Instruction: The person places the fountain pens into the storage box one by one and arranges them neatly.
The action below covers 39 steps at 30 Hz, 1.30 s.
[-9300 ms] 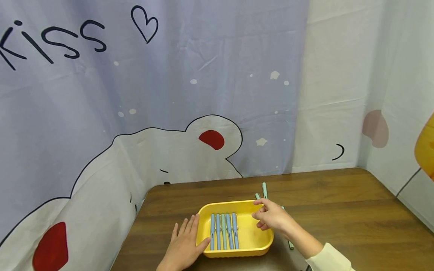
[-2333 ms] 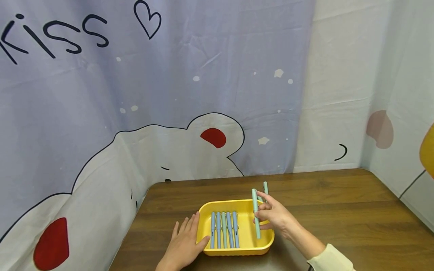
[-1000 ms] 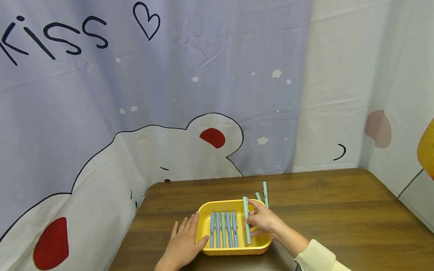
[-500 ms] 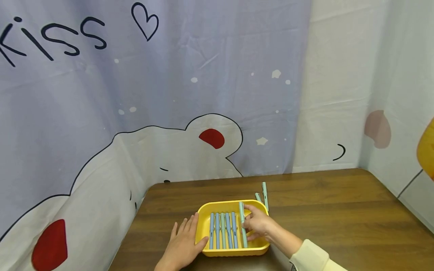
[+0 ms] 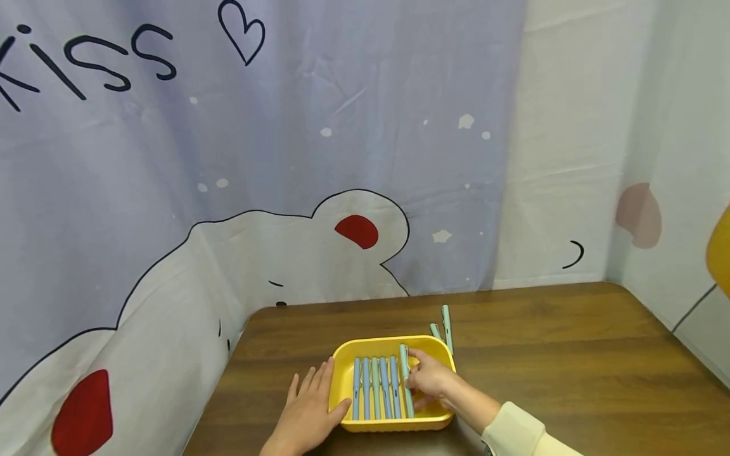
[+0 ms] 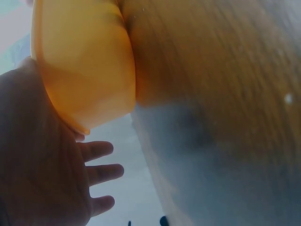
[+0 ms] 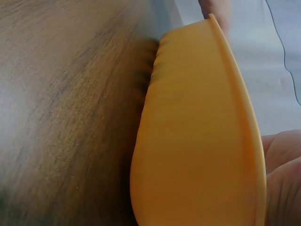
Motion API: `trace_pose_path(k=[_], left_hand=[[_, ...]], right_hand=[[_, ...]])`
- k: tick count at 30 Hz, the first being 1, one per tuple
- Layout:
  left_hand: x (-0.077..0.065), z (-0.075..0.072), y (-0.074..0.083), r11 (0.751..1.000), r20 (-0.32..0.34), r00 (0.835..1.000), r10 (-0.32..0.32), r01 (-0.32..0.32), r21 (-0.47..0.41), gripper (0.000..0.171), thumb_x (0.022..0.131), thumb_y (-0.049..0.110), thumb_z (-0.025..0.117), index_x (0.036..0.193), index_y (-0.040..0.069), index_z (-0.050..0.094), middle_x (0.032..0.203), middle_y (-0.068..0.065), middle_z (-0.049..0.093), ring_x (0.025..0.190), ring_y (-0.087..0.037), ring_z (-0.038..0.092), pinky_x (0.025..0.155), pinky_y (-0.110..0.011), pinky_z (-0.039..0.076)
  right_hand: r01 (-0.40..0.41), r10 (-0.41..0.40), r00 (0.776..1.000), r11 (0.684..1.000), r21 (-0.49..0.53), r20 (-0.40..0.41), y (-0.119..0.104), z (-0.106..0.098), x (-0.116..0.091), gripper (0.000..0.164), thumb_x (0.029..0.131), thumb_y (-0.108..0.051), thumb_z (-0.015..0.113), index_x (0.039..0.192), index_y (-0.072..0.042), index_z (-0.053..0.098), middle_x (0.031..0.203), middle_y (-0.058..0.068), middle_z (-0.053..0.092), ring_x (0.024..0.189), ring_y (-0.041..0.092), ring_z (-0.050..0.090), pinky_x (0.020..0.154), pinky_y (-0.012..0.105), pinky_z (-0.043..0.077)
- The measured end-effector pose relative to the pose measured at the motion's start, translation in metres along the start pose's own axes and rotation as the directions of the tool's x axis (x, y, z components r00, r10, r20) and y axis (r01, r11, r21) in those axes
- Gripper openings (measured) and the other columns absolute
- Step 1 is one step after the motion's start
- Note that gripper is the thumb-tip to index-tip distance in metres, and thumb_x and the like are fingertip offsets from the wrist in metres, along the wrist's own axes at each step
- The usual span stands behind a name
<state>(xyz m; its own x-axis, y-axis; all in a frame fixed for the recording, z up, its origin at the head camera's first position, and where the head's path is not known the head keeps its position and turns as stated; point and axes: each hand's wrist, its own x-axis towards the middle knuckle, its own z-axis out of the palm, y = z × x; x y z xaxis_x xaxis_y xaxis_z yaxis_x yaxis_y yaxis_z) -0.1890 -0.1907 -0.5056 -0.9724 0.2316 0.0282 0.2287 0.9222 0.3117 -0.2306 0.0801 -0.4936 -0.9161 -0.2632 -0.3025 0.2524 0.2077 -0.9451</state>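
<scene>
A yellow tray (image 5: 393, 426) on the table holds a row of several blue pens (image 5: 366, 389) with a green pen (image 5: 376, 387) in the middle. At the right end of that row, my right hand (image 5: 431, 378) pinches a mint-green capped pen (image 5: 405, 373), its length nearly in line with the others. My left hand (image 5: 308, 408) rests against the tray's left side, fingers straight and thumb over the rim. The left wrist view shows its spread fingers (image 6: 101, 174) beside the tray wall (image 6: 89, 61). In the right wrist view the tray wall (image 7: 197, 132) hides the right fingertips.
Behind the tray's back right corner, two mint-green pens (image 5: 447, 323) lie on the wooden table (image 5: 547, 354). A printed curtain (image 5: 365, 158) hangs along the table's back and sides.
The right hand, empty at first, took hold of a mint-green pen, carried it left over the tray and lowered it beside the row. The left hand stayed on the tray's side.
</scene>
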Motion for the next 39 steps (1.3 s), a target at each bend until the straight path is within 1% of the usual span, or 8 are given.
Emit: trace_pose_path(k=[3,11,19,28,33,39], left_hand=[[0.001,-0.001,0.001,1.0,-0.002,1.0,0.001,-0.001,0.005,0.086,0.099,0.059,0.054,0.161,0.007,0.024,0.159,-0.018,0.038,0.145,-0.046,0.034,0.116,-0.072,0.014],[0.0,-0.001,0.001,1.0,0.001,1.0,0.007,-0.007,0.003,0.086,0.099,0.058,0.055,0.161,0.007,0.023,0.16,-0.019,0.037,0.145,-0.046,0.033,0.116,-0.072,0.014],[0.0,-0.001,0.001,1.0,-0.001,1.0,0.009,-0.009,-0.003,0.086,0.099,0.058,0.055,0.161,0.007,0.024,0.159,-0.019,0.037,0.145,-0.046,0.034,0.116,-0.072,0.014],[0.0,-0.002,0.002,1.0,-0.005,1.0,0.013,-0.013,-0.008,0.086,0.099,0.057,0.055,0.161,0.006,0.024,0.159,-0.02,0.038,0.145,-0.047,0.033,0.115,-0.072,0.014],[-0.001,-0.001,0.002,1.0,-0.001,1.0,0.011,-0.011,-0.004,0.086,0.099,0.057,0.054,0.161,0.006,0.024,0.159,-0.02,0.038,0.145,-0.047,0.033,0.116,-0.072,0.014],[0.0,-0.002,0.002,1.0,0.007,1.0,0.007,-0.007,-0.014,0.086,0.099,0.057,0.055,0.161,0.006,0.024,0.159,-0.02,0.037,0.145,-0.047,0.033,0.115,-0.072,0.014]], right_hand=[[-0.003,0.003,1.0,1.0,-0.002,-0.002,0.0,0.0,0.001,0.076,0.09,0.014,0.056,0.157,0.002,0.024,0.095,0.02,0.058,0.078,0.029,0.065,0.057,0.039,0.061],[0.02,-0.02,1.0,1.0,-0.017,-0.008,0.006,0.004,0.004,0.076,0.087,0.014,0.058,0.156,0.004,0.027,0.09,0.016,0.057,0.069,0.021,0.058,0.056,0.039,0.061],[0.006,-0.006,1.0,1.0,-0.018,-0.016,0.009,0.007,0.007,0.073,0.088,0.018,0.055,0.154,0.007,0.026,0.093,0.021,0.06,0.074,0.029,0.068,0.059,0.042,0.062],[-0.016,0.011,0.999,0.995,-0.1,-0.045,0.009,0.01,0.007,0.066,0.087,0.015,0.058,0.149,0.012,0.034,0.089,0.018,0.061,0.07,0.026,0.066,0.055,0.037,0.061],[-0.029,0.023,0.999,0.991,-0.13,-0.045,0.006,0.011,0.007,0.061,0.089,0.014,0.058,0.145,0.015,0.037,0.09,0.017,0.062,0.071,0.024,0.067,0.056,0.038,0.061],[-0.032,0.024,0.998,0.988,-0.149,-0.057,0.006,0.012,0.005,0.062,0.086,0.013,0.06,0.144,0.015,0.039,0.091,0.017,0.06,0.067,0.024,0.068,0.055,0.04,0.061]])
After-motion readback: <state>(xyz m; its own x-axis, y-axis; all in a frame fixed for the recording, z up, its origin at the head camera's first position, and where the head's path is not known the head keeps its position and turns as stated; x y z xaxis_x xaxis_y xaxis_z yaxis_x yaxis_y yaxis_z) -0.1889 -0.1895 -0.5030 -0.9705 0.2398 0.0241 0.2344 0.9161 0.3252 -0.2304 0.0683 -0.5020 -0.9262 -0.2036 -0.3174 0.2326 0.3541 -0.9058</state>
